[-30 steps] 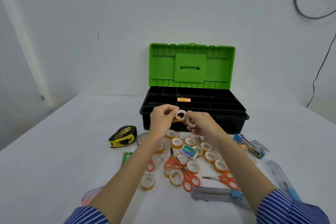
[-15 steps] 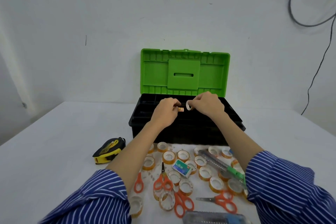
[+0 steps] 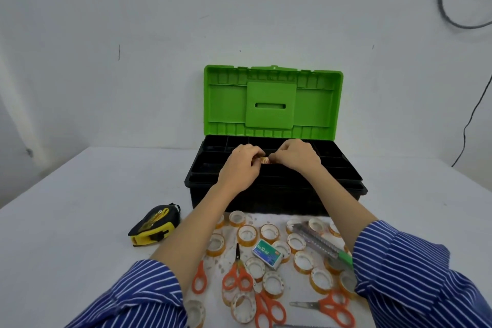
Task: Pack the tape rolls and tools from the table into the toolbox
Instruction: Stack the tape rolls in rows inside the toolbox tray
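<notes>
Both hands are over the open toolbox point(image 3: 274, 192), which stands on the white bench point(image 3: 80, 208) with its green lid point(image 3: 271, 104) raised. The left hand point(image 3: 239, 165) and the right hand point(image 3: 298, 157) meet above the black tray compartments, fingers curled, and pinch small tape rolls point(image 3: 265, 160) between them; which hand holds which roll I cannot tell. In front of the toolbox many more tape rolls point(image 3: 247, 234) lie on the bench, mixed with orange scissors point(image 3: 238, 274), a box of staples point(image 3: 267, 254) and a utility knife point(image 3: 319, 243) with a green end. A yellow and black tape measure point(image 3: 155, 224) lies apart, to the left.
</notes>
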